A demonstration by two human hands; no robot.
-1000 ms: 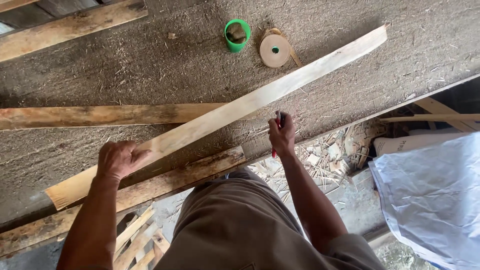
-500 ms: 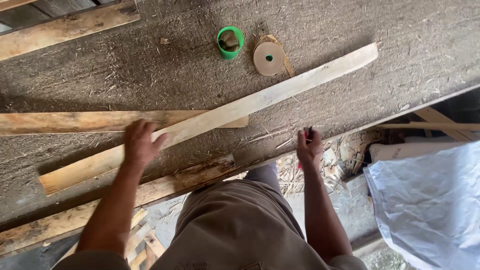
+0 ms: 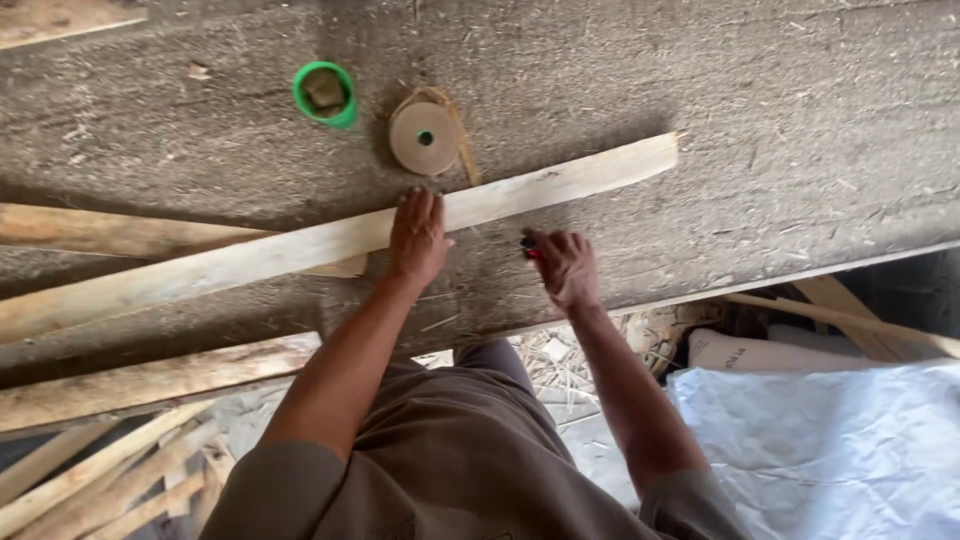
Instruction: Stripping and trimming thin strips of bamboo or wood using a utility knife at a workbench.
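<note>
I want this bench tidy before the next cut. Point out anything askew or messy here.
The long pale wooden slat lies slanted across the workbench, crossing over a darker plank; the left hand presses on it. The right hand holds a small red tool. Wood chips and offcuts litter the floor below the bench edge.

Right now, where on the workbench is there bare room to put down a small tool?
The widest bare patch of the workbench is right of the tape roll, above the long slat. It is crowded near the left hand, the right hand and the green cup.
</note>
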